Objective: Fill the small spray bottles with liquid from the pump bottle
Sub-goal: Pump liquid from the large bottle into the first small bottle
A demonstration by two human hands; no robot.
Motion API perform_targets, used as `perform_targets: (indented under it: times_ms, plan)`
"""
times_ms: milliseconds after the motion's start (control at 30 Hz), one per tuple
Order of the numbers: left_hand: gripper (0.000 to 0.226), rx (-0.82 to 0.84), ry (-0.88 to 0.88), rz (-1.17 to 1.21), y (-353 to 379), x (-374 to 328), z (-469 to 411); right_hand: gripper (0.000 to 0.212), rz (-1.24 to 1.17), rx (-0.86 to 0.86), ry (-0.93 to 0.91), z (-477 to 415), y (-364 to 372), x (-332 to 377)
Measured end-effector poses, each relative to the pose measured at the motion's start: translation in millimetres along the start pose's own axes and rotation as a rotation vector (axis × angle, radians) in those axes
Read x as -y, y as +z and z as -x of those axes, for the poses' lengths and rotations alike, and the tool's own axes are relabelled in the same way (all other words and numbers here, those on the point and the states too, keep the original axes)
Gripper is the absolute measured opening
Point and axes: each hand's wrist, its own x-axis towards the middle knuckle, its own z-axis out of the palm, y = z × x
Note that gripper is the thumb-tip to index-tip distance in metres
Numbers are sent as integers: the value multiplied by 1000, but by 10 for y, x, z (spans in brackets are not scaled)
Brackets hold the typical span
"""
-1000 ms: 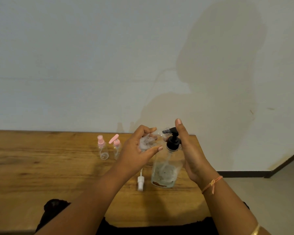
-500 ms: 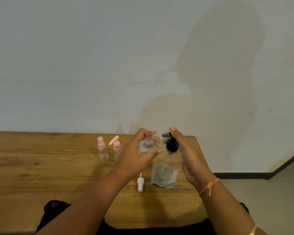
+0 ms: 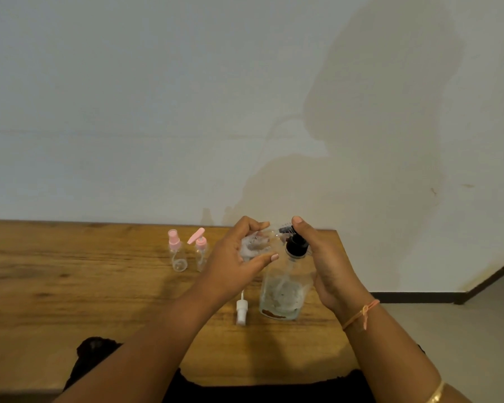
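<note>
Right hand (image 3: 329, 257) has driven the pump head (image 3: 296, 245) lower than a second ago, one straight digit pressing; pump bottle (image 3: 284, 292) stands on the bench (image 3: 70, 286). Left hand (image 3: 233, 263) grips the uncapped small spray bottle (image 3: 255, 245), tilted at the spout (image 3: 284, 229): dispensing judged under way

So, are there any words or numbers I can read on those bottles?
No words, numbers or signs can be read anywhere.
Pump bottle: a brown strip near its base, too blurred to tell whether it carries letters.
Held small bottle, pink spray bottle, second pink-topped bottle, white spray top: no print shows.
</note>
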Motion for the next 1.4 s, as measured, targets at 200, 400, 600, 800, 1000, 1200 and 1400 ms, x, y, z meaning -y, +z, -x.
perform_targets:
  times_ms: [200, 400, 600, 800, 1000, 1200, 1400]
  plan:
    - [34, -31, 18, 7, 9, -34, 6, 25, 31, -22, -26, 38, 27, 4]
    - [32, -37, 44, 38, 6, -73, -2, 43, 71, 42, -42, 26, 0, 16]
    - [32, -28, 21, 17, 1, -21, -2, 26, 75, 40, -1, 25, -3, 11]
    - [34, -5, -3, 14, 5, 15, 12, 26, 64, 34, 29, 12, 2, 15]
    - [33, -54, 45, 24, 14, -71, 20, 40, 77, 55, -38, 8, -5, -8]
    - [34, -41, 20, 19, 9, -49, 11, 35, 57, 60, -25, 4, -13, -14]
    - [31, 0, -25, 21, 9, -23, 35, 28, 63, 16, -4, -18, 6, -42]
